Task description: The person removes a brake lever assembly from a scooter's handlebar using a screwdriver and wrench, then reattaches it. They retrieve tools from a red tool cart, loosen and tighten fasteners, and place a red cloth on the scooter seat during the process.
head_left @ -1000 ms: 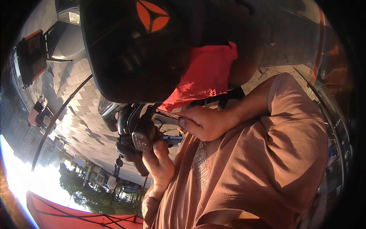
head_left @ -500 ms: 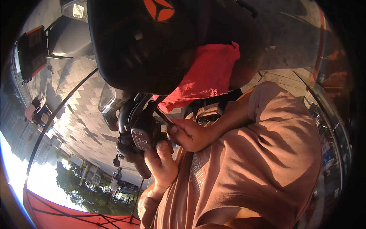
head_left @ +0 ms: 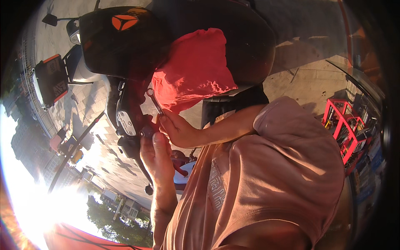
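Note:
My right hand (head_left: 180, 128) is closed round a ring spanner (head_left: 156, 101), whose ring end sticks out beyond the fingers, close to a red cloth (head_left: 200, 62). My left hand (head_left: 156, 156) is just below, thumb and fingers pressed together against a dark fitting (head_left: 146, 132) on the handlebar; what they pinch is hidden. Beside them sits a black handlebar control with a silver-grey plate (head_left: 126, 123). The cloth lies draped over the vehicle's black bodywork (head_left: 254, 46). A dark panel with an orange emblem (head_left: 125, 22) rises past the handlebar.
A red metal rack (head_left: 346, 125) with tools stands at the right. Another parked vehicle with a black and orange panel (head_left: 52, 79) is at the far left. A red canopy (head_left: 83, 237) crosses the lower left, and paved ground (head_left: 121, 166) lies beyond the handlebar.
My view has shifted, so the vehicle and hands sit further left and the red rack shows. The spanner's ring end now shows plainly, clear of the handlebar parts. Both hands stay closed.

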The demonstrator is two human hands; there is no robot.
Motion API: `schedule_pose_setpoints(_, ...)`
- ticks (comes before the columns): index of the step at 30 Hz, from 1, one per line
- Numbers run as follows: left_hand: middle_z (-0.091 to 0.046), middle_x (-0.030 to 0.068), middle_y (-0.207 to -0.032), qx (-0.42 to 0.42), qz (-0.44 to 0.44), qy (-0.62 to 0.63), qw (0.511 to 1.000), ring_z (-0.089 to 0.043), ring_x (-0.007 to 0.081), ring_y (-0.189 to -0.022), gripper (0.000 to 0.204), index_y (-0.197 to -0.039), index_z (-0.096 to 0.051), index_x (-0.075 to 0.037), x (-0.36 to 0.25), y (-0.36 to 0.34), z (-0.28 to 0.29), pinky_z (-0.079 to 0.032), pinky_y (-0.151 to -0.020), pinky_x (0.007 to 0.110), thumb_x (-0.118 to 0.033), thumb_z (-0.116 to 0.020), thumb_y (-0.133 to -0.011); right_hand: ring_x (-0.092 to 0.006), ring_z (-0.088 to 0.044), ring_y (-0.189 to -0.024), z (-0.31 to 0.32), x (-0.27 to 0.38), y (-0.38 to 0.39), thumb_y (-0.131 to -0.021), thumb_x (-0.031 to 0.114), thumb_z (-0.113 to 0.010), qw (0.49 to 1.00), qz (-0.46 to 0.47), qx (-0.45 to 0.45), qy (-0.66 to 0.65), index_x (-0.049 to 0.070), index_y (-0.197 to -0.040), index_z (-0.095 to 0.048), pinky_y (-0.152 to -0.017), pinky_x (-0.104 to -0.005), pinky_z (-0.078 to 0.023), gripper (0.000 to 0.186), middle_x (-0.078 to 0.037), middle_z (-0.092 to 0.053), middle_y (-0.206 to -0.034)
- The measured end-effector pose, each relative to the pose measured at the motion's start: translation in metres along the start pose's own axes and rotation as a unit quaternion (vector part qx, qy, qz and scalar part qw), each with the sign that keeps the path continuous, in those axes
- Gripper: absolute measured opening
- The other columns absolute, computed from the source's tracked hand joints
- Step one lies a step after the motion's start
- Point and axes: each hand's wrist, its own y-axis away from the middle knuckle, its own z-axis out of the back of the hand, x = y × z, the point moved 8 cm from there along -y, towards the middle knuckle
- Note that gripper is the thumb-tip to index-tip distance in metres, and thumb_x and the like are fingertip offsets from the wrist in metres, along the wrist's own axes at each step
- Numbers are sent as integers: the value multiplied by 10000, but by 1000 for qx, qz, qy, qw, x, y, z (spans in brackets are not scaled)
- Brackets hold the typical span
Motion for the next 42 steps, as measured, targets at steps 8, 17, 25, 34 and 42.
schedule_pose_setpoints(8,-477,-26,-692,-10,24,27,999,-353,27,-495,253,-1005,-541,-38,3,-2,5,-259,-439,167,-281,-570,-940,-128,-388,-473,36,35,1,-981,235,-302,940,-224,233,107,2,-1060,-540,-429,-283,-398,343,-38,-426,-670)
schedule_pose_setpoints(17,-527,5,-677,-25,24,50,998,-400,54,-464,268,-1010,-612,-47,3,-6,9,-286,-393,186,-302,-583,-935,-47,-315,-429,50,87,-34,-923,170,-403,852,-333,354,194,-13,-991,-557,-392,-228,-294,249,38,-375,-601)
schedule_pose_setpoints(25,-517,17,-678,-12,20,38,999,-398,63,-460,316,-1032,-607,-26,2,-7,9,-286,-395,195,-326,-562,-945,-6,-313,-423,46,97,-60,-908,195,-462,793,-374,410,250,14,-940,-579,-386,-184,-245,217,83,-371,-587)
schedule_pose_setpoints(34,-465,-16,-633,5,25,49,999,-351,43,-432,253,-986,-549,-80,6,-13,2,-225,-372,189,-328,-565,-943,-130,-451,-448,25,77,-30,-928,164,-377,903,-191,320,213,-37,-923,-546,-394,-293,-410,263,-42,-453,-614)
schedule_pose_setpoints(42,-438,-16,-638,50,27,69,996,-340,54,-438,276,-861,-502,-79,2,-11,1,-226,-375,198,-333,-511,-969,-251,-607,-708,-20,-14,-29,-964,155,-389,976,118,104,149,30,-1011,-470,-632,-385,-476,156,-150,-589,-797)
